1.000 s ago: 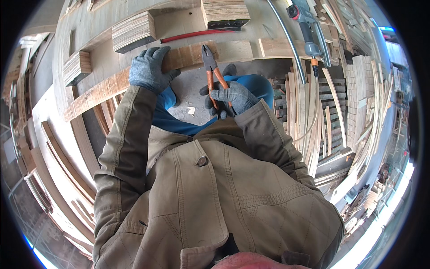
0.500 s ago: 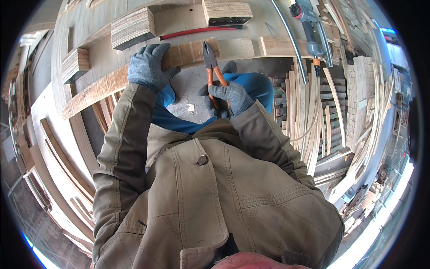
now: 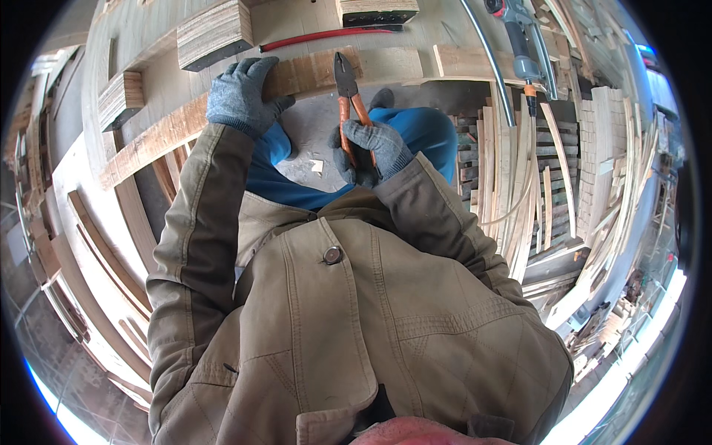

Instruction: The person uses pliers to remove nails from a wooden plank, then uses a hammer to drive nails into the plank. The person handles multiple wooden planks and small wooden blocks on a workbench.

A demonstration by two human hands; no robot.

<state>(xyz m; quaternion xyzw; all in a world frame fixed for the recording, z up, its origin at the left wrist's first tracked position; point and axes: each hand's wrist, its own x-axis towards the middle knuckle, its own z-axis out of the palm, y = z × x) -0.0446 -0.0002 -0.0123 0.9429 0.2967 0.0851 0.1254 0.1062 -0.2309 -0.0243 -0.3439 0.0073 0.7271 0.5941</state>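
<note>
My left hand (image 3: 239,95), in a grey glove, presses down on a long curved wooden strip (image 3: 156,137) that runs across the workbench. In my right hand (image 3: 371,148), also gloved in grey, I grip a pair of pliers (image 3: 347,89) by their orange handles. The dark jaws point up at the edge of the same wooden strip, close to my left hand. My tan jacket and blue trousers fill the middle of the view.
Plywood blocks (image 3: 215,33) sit on the bench at the top, with a red rod (image 3: 326,35) between them. A power tool (image 3: 519,44) and a metal tube (image 3: 489,59) lie at upper right. Stacks of thin wood strips (image 3: 534,185) crowd the right side, curved wooden pieces (image 3: 81,245) the left.
The pliers' jaws have shifted slightly up toward the strip's edge. My left hand stays pressed on the wood.
</note>
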